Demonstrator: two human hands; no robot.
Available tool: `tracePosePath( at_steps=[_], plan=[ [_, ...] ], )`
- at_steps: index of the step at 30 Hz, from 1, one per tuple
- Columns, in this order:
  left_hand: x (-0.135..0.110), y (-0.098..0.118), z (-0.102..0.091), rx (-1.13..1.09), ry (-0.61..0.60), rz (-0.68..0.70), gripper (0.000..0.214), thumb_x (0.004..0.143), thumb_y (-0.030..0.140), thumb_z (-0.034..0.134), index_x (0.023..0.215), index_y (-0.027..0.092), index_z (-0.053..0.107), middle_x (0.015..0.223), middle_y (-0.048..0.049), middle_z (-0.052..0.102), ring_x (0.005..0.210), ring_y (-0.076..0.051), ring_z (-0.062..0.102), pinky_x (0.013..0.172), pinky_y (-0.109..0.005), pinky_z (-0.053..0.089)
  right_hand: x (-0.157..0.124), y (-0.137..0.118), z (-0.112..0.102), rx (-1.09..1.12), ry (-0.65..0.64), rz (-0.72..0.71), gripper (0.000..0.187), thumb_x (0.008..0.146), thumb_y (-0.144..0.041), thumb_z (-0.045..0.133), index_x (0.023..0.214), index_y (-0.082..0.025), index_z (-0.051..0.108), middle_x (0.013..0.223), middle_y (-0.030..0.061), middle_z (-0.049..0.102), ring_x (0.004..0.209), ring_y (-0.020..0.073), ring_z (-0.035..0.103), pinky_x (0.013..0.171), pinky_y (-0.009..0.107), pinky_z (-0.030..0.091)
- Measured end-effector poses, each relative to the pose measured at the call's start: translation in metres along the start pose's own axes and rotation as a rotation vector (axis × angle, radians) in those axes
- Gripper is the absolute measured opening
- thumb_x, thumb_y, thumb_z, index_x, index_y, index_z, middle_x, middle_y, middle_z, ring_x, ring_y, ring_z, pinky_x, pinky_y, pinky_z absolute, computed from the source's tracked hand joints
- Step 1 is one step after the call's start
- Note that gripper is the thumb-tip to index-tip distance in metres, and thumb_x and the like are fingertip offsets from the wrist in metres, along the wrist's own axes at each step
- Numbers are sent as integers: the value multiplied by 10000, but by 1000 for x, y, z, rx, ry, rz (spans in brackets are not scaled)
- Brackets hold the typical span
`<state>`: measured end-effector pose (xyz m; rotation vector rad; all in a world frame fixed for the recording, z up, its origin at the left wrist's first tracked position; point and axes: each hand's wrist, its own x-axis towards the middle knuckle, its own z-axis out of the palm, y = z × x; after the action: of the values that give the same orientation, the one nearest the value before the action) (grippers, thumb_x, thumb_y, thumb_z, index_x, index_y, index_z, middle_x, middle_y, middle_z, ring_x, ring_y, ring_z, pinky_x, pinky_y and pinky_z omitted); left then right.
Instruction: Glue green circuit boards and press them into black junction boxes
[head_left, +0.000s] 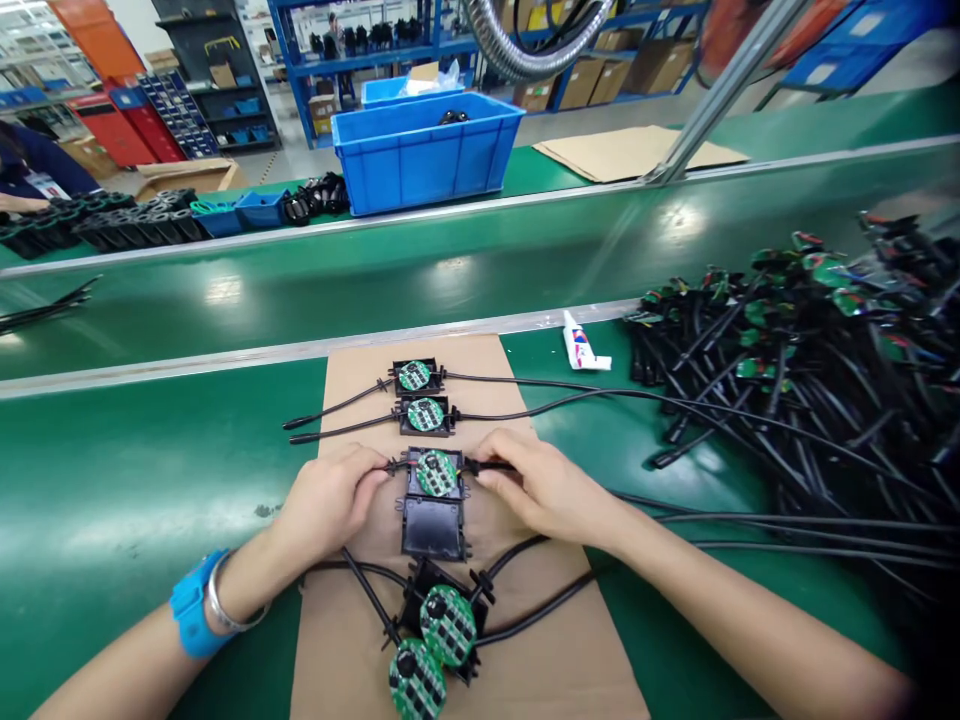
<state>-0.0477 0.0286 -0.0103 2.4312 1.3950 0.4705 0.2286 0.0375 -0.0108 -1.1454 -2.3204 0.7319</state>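
A round green circuit board [437, 473] lies in the upper half of an opened black plastic case [433, 528] on a cardboard sheet [540, 660]. My left hand [335, 497] pinches the short black cable at the case's left side. On the right side, my right hand [534, 480] grips the longer black cable close to the case. Farther away rest two black cases holding boards, the upper board [414, 376] and the lower board [426, 414], each with cables out both sides. Nearer me, two cabled boards overlap, one board [448, 625] above another board [417, 682].
A big tangle of black cables [720, 370] with boards covers the right side. A white glue tube [581, 345] lies beyond the cardboard. Past the metal-edged belt stand a blue bin [427, 155] and rows of black parts [142, 220]. A person [45, 165] is at far left.
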Motion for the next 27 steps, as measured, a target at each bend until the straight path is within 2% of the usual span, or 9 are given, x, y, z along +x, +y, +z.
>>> tracePosePath(
  at_steps=[3,7,9,13,15,18,21,25,27],
  plan=[
    [1,-2,6,179,-49,7,190,906,186,452,902,188,642,849,-60,661,801,-226,634,687,-351,536,-2,10,11,-179,23,-80,159,918,-179,431,939,-156,587,882,92,618,845,196,541,759,344,465],
    [-4,7,0,265,21,73,209,899,150,439,961,164,638,965,-108,638,898,-261,588,761,-410,523,-5,-3,11,-423,68,-122,200,912,-198,459,931,-148,651,892,121,623,880,238,502,771,395,432],
    [-12,16,-8,112,0,148,215,913,189,456,1073,170,597,1051,-113,612,962,-251,564,828,-408,506,-11,-22,10,-390,104,-121,202,904,-213,469,964,-154,652,907,121,610,880,240,485,760,400,418],
    [-35,34,-13,-295,-294,265,440,813,446,655,1141,186,518,1112,-104,559,1003,-237,531,863,-360,495,-33,-63,22,-116,-17,-92,245,814,-413,585,859,-176,625,850,89,530,870,244,441,749,399,413],
    [-43,39,-8,-331,-356,253,502,780,481,687,1139,181,505,1109,-111,544,994,-243,512,861,-372,487,-41,-76,36,-50,-46,-89,213,751,-379,635,802,-178,588,851,74,501,868,233,423,747,383,412],
    [-49,41,-1,-331,-374,230,410,801,438,682,1088,193,523,1054,-95,550,963,-234,499,841,-372,477,-47,-84,50,-46,-16,-183,69,729,-206,601,728,-190,534,810,39,469,795,187,400,682,323,389],
    [-48,38,-2,-381,-352,217,457,754,451,728,1088,207,533,1044,-83,568,962,-230,518,840,-356,482,-45,-82,46,-69,3,-248,102,785,-176,568,702,-197,512,784,23,463,763,167,404,644,287,376],
    [-44,29,-9,-433,-238,154,307,862,308,623,1138,220,524,1033,-60,621,920,-181,594,802,-291,513,-37,-65,18,44,2,-110,257,824,-414,647,895,-194,533,901,57,546,850,183,497,711,296,446],
    [-42,23,-8,-373,-127,108,200,896,229,553,1096,221,548,997,-46,645,893,-165,620,779,-276,521,-33,-53,7,63,-15,-60,260,859,-406,610,978,-195,520,935,66,578,842,178,533,718,299,463]
  ],
)
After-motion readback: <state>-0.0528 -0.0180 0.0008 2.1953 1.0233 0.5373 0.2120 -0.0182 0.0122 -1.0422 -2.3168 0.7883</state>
